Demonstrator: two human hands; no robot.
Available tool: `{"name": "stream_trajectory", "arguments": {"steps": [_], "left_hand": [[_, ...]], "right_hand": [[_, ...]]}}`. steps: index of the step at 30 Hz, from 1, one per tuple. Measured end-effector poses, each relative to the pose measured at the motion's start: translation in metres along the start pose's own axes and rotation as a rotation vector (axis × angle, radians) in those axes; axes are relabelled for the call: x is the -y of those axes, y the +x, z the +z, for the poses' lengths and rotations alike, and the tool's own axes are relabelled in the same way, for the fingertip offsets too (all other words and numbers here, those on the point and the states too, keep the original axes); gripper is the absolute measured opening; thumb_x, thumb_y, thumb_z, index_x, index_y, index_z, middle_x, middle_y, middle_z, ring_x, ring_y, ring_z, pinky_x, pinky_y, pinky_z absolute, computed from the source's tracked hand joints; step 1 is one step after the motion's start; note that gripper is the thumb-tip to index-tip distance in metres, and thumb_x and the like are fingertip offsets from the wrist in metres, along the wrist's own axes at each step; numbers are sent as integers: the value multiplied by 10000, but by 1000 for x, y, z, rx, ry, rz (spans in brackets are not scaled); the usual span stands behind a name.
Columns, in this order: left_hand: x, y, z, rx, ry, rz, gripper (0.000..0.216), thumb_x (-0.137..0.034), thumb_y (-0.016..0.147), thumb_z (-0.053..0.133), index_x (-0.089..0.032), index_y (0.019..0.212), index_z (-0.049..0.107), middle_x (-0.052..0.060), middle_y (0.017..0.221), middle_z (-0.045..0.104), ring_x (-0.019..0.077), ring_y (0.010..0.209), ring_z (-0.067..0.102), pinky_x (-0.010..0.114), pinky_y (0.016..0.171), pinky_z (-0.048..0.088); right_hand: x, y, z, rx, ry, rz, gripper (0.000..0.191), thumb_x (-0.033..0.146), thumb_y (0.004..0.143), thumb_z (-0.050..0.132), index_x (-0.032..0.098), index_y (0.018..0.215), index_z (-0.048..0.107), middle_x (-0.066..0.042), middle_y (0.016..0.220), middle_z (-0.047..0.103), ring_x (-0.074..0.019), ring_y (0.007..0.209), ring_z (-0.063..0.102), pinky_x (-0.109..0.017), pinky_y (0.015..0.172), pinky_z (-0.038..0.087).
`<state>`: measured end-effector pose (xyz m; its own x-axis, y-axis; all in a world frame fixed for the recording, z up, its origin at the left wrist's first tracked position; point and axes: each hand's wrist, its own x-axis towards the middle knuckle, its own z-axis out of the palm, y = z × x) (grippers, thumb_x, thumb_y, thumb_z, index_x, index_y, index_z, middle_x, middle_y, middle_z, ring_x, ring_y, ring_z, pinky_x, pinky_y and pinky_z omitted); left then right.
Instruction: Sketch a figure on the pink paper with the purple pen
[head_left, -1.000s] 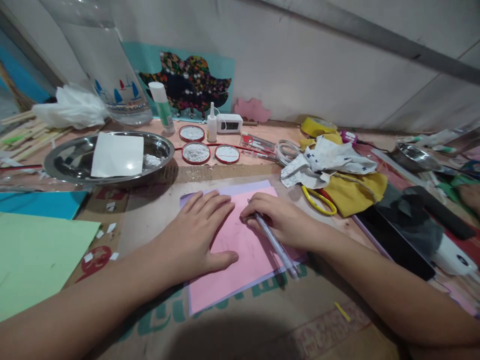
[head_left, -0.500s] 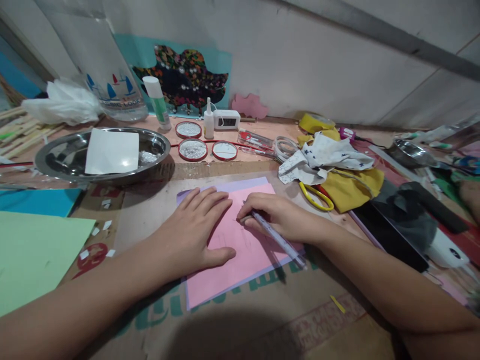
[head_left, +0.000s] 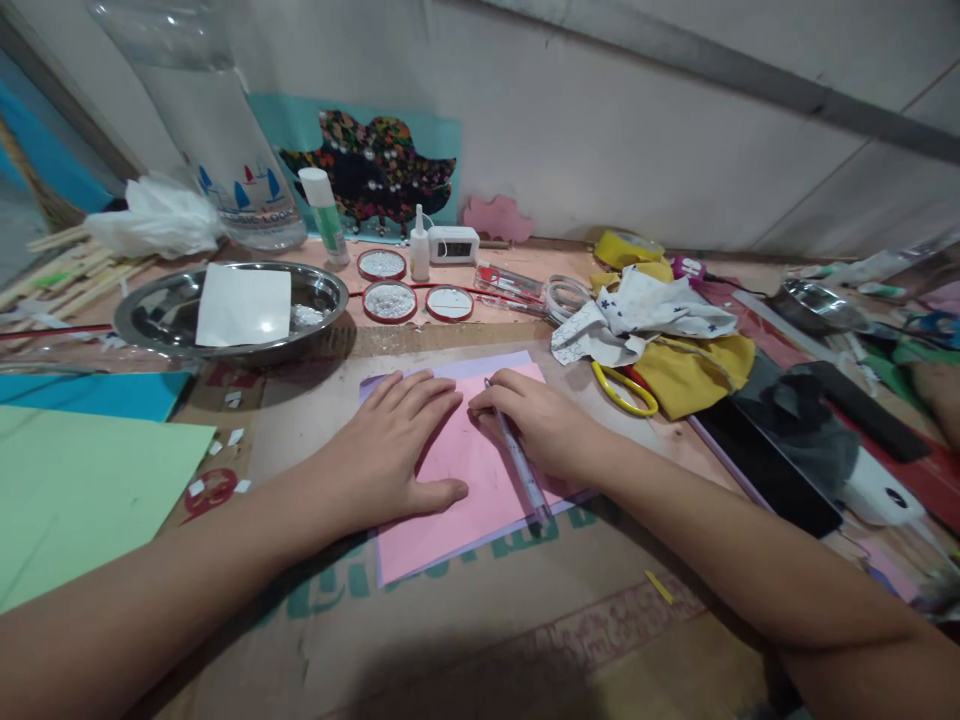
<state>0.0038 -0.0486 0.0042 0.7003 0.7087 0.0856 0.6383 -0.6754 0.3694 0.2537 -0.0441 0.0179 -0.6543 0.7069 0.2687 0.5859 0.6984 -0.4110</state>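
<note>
A pink sheet of paper (head_left: pixel 465 500) lies on a lilac sheet (head_left: pixel 480 365) on the cardboard work surface (head_left: pixel 465 620). My left hand (head_left: pixel 390 455) rests flat on the pink sheet's left part, fingers stretched out and pressing it down. My right hand (head_left: pixel 536 425) is closed round a pale pen (head_left: pixel 517 465), whose tip touches the pink sheet near its upper middle, right beside my left fingertips. Faint pen lines show on the pink sheet between the two hands.
A steel bowl (head_left: pixel 150 320) with a white card stands at the left, three red-rimmed lids (head_left: pixel 388 302) with beads and a glue bottle (head_left: pixel 420 250) behind the sheets. Yellow scissors (head_left: pixel 622 390), cloth (head_left: pixel 645 315) and a dark tablet (head_left: pixel 765 460) lie at the right; green paper (head_left: pixel 75 490) at the left.
My right hand has shifted a little left towards my left fingertips, and the pen has swung to a steeper angle. The left hand stays flat on the pink sheet.
</note>
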Motion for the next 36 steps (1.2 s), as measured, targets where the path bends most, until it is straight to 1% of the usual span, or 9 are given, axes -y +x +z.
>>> {"name": "stream_trajectory", "arguments": {"steps": [4, 10, 13, 16, 20, 22, 26, 30, 36], "left_hand": [[-3, 1, -5, -16, 1, -14, 901, -661, 779, 747, -164, 1502, 540, 208, 1593, 498, 439, 1479, 433, 632, 1244, 313], [-1, 5, -15, -112, 83, -113, 792, -627, 818, 727, -144, 1430, 584, 204, 1515, 573, 423, 1389, 519, 580, 1175, 387], [1, 6, -19, -113, 100, -101, 701, -582, 849, 714, -159, 1397, 603, 176, 1438, 634, 399, 1341, 548, 554, 1147, 393], [1, 6, -19, -105, 76, -80, 690, -578, 840, 729, -178, 1389, 607, 159, 1395, 653, 385, 1307, 562, 539, 1134, 396], [3, 6, -18, -101, 47, -103, 791, -584, 804, 766, -166, 1448, 571, 173, 1350, 643, 390, 1278, 569, 525, 1106, 420], [4, 7, -17, -100, 56, -124, 854, -596, 795, 778, -149, 1484, 543, 181, 1319, 641, 401, 1272, 566, 525, 1093, 426], [9, 8, -16, -75, 79, -132, 926, -638, 800, 783, -118, 1517, 513, 191, 1274, 666, 411, 1238, 578, 513, 1049, 434], [15, 10, -16, -123, 27, -70, 531, -470, 954, 680, -174, 1393, 632, 114, 1105, 756, 326, 1094, 649, 450, 971, 422], [12, 7, -20, -225, -28, 22, 248, -399, 1020, 595, -238, 938, 764, 18, 893, 788, 232, 874, 672, 413, 868, 335]], "right_hand": [[-8, -1, -5, -110, 15, 45, 113, 212, 977, 598, 211, 1039, 693, -67, 962, 699, -201, 862, 637, -321, 781, 500], [-49, 1, -39, -215, -110, 523, 130, 257, 912, 614, 192, 985, 699, -93, 976, 732, -244, 892, 645, -366, 825, 498], [-52, 2, -43, -274, -126, 517, 141, 306, 913, 616, 183, 939, 682, -132, 1019, 731, -280, 997, 650, -423, 942, 500], [-29, 3, -38, -408, 225, 458, 301, 481, 992, 524, 208, 987, 651, -115, 995, 724, -249, 911, 669, -413, 869, 555], [7, 6, -21, 6, 1079, 524, 598, 707, 1014, 296, 228, 1183, 611, -135, 1001, 760, -274, 857, 732, -453, 728, 619], [13, 7, -11, -4, 1204, 524, 511, 655, 1008, 394, 232, 1211, 598, -149, 1131, 757, -274, 1009, 739, -464, 839, 621], [6, 5, -1, -292, 1136, 465, 342, 576, 1013, 472, 261, 1093, 580, -74, 1099, 728, -211, 966, 716, -383, 841, 600], [5, 0, -6, -290, 899, 479, 320, 542, 1012, 495, 250, 882, 513, 57, 641, 511, -119, 507, 485, -246, 500, 430], [20, -3, -5, -230, 806, 423, 210, 280, 894, 714, 233, 861, 512, 44, 744, 598, -87, 556, 559, -212, 507, 456]]}}
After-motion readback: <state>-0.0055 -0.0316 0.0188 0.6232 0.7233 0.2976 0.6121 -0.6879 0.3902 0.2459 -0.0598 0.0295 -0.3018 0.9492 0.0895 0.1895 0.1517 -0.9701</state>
